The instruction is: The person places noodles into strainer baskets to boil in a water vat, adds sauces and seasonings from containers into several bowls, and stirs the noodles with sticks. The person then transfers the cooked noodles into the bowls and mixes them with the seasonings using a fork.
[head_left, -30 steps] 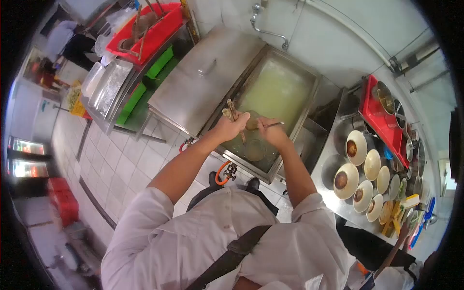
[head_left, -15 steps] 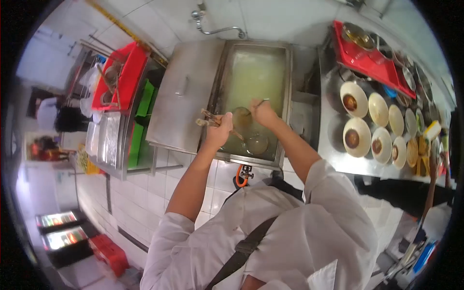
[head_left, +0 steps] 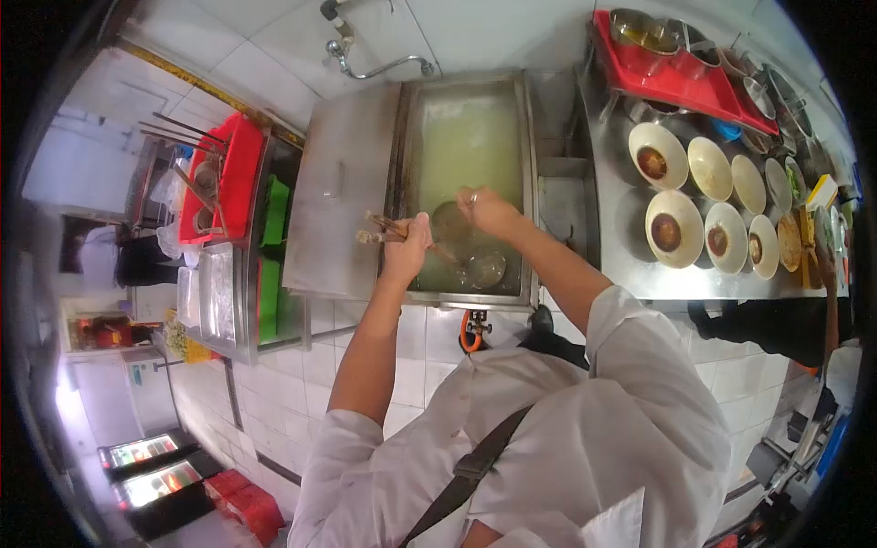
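Note:
My left hand is closed around the wooden handles of strainers, at the near left part of an open vat of cloudy yellowish liquid. Two round strainer baskets sit in the liquid: one beside my right hand, the other closer to the front rim. Over the farther basket, my right hand has its fingers closed on a thin utensil whose kind I cannot make out.
Left of the vat lies a metal lid with a handle. A wall tap hangs behind. On the right counter stand several bowls, some with dark sauce, below a red tray of metal pots. A red bin stands on the left.
The view has shifted and turned slightly. My right hand has moved a little to the left over the farther basket. My left hand keeps its hold on the strainer handles.

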A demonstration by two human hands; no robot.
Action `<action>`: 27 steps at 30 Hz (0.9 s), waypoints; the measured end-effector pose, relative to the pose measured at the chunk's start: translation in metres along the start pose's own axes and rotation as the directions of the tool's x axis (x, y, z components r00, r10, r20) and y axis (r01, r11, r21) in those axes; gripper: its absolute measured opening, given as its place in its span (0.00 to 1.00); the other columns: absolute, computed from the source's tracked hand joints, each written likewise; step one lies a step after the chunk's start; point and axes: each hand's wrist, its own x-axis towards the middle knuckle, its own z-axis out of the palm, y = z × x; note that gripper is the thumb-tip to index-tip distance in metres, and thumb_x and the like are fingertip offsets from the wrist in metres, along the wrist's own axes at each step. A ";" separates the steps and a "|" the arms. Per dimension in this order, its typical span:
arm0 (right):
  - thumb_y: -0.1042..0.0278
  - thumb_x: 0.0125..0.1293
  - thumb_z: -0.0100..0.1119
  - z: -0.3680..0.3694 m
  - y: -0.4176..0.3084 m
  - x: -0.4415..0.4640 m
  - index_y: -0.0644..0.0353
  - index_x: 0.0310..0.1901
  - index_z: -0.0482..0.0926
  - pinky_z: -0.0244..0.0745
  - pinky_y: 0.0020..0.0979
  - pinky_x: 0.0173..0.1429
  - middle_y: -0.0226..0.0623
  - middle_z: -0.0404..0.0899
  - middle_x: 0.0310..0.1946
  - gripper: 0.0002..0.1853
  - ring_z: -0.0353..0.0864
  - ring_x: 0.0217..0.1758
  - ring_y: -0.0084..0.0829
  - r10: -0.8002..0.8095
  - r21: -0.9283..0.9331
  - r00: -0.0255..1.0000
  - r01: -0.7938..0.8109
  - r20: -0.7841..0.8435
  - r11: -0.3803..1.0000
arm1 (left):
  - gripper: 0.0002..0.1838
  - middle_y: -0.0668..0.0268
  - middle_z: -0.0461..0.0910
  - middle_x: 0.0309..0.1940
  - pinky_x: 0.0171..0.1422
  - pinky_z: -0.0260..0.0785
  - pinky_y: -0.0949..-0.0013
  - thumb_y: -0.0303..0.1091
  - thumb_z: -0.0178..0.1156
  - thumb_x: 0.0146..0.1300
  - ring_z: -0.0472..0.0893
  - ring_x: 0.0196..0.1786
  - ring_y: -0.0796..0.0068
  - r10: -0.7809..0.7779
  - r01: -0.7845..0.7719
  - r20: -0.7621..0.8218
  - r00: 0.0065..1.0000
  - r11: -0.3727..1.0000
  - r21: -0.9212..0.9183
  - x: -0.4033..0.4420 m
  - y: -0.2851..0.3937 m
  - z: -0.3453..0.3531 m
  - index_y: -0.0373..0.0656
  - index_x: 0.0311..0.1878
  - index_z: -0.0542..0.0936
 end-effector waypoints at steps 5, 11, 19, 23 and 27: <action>0.63 0.71 0.46 -0.007 -0.033 -0.012 0.62 0.41 0.76 0.74 0.50 0.41 0.55 0.78 0.32 0.12 0.79 0.36 0.58 -0.085 -0.039 0.977 0.095 0.197 0.995 | 0.26 0.73 0.59 0.14 0.25 0.49 0.71 0.35 0.51 0.73 0.57 0.20 0.80 0.021 -0.021 0.013 1.000 1.000 -0.002 -0.002 0.004 0.006 0.47 0.16 0.59; 0.65 0.69 0.50 -0.077 -0.082 -0.078 0.62 0.40 0.76 0.76 0.49 0.42 0.55 0.80 0.32 0.10 0.80 0.37 0.57 0.104 0.039 0.991 -0.107 0.084 0.993 | 0.23 0.76 0.62 0.15 0.25 0.51 0.73 0.36 0.54 0.72 0.60 0.20 0.85 0.059 -0.057 0.011 0.998 0.990 -0.129 -0.011 -0.004 0.005 0.47 0.18 0.63; 0.62 0.70 0.52 0.006 -0.055 -0.120 0.62 0.41 0.75 0.75 0.52 0.40 0.57 0.79 0.29 0.11 0.80 0.34 0.57 0.234 -0.022 0.964 -0.233 0.123 0.972 | 0.24 0.74 0.60 0.15 0.27 0.51 0.72 0.35 0.54 0.72 0.59 0.20 0.80 -0.022 0.028 -0.120 0.993 0.998 0.048 -0.004 -0.001 0.027 0.46 0.17 0.61; 0.61 0.71 0.50 -0.013 -0.052 -0.118 0.61 0.43 0.76 0.74 0.53 0.40 0.59 0.77 0.29 0.12 0.80 0.34 0.57 0.360 -0.067 0.933 -0.361 -0.023 0.930 | 0.24 0.73 0.61 0.15 0.27 0.52 0.71 0.34 0.52 0.72 0.59 0.20 0.80 -0.020 0.021 0.017 1.000 0.998 -0.063 -0.006 0.003 0.022 0.46 0.17 0.60; 0.60 0.71 0.49 -0.008 -0.066 -0.116 0.63 0.43 0.78 0.76 0.52 0.43 0.60 0.78 0.30 0.14 0.79 0.35 0.59 0.245 -0.065 0.954 -0.237 0.174 0.969 | 0.21 0.75 0.65 0.16 0.25 0.55 0.73 0.36 0.56 0.70 0.63 0.21 0.83 0.082 -0.078 0.028 0.996 0.989 -0.122 -0.011 -0.007 0.015 0.43 0.19 0.67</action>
